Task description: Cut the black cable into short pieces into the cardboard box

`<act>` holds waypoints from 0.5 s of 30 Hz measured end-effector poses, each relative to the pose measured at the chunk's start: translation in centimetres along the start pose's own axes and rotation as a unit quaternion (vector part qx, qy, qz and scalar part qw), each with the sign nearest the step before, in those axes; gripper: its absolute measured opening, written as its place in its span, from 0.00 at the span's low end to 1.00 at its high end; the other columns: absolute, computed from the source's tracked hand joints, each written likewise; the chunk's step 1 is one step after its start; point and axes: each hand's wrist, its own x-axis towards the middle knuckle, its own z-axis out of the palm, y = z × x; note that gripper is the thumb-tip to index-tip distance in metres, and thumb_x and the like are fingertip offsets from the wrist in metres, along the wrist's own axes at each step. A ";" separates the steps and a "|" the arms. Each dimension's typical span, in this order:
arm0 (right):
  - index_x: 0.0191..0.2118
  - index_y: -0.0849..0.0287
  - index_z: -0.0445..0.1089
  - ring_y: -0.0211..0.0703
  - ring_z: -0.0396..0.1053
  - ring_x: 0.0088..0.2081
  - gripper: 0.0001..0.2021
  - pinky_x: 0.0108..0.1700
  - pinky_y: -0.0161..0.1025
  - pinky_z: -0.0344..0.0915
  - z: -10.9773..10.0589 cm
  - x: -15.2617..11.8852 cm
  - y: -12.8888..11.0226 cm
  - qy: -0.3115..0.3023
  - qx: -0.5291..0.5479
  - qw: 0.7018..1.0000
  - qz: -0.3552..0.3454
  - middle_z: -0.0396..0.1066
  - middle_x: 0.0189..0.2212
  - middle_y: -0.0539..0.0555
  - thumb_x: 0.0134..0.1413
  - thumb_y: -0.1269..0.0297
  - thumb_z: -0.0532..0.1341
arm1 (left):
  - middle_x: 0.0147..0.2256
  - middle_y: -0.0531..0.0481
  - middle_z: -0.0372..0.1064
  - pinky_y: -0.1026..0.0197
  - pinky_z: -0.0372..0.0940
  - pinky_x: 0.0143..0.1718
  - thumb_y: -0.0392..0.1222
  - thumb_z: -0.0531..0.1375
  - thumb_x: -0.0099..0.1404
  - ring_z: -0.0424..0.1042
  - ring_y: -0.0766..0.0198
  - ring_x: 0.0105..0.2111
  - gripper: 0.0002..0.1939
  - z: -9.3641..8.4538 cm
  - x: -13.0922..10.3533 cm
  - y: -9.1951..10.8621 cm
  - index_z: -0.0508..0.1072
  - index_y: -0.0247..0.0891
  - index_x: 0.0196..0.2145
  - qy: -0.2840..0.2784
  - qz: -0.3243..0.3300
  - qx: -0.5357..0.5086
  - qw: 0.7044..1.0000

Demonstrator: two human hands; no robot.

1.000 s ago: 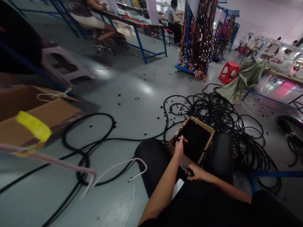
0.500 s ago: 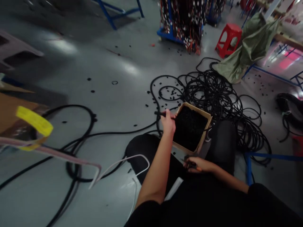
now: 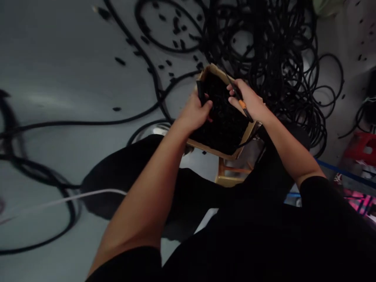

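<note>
My left hand (image 3: 196, 109) is closed round a short black tube-like piece (image 3: 200, 91), whose end sticks up past the fingers at the left side of an open cardboard box (image 3: 211, 149). Over the box's right side, my right hand (image 3: 248, 98) grips what looks like a utility knife (image 3: 239, 100), slim and black with an orange part. Its thin end points up and to the left, away from my wrist. A dark mass of small black pieces (image 3: 225, 129) fills the box, too dim to tell apart. The box is between my knees.
A big tangle of black cable or hose (image 3: 276, 58) lies on the floor beyond the box, with loops running left. Small black bits (image 3: 120, 61) are scattered about. A wooden stool (image 3: 230, 181) shows under the box, and a red stool (image 3: 362, 149) stands at the right.
My view has tipped down closer to the box. My right hand has moved up from near my lap to the box's right side, knife still held. My left hand keeps its black piece.
</note>
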 end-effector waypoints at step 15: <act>0.57 0.46 0.72 0.58 0.82 0.59 0.14 0.67 0.55 0.82 -0.3 3.2 -2.5 -0.041 -0.111 0.990 -0.080 0.82 0.63 0.60 0.69 0.55 0.67 | 0.36 0.53 0.73 0.33 0.90 0.53 0.72 0.72 0.82 0.87 0.50 0.33 0.25 -10.6 -9.6 9.7 0.76 0.53 0.59 -0.034 0.047 0.212 0.975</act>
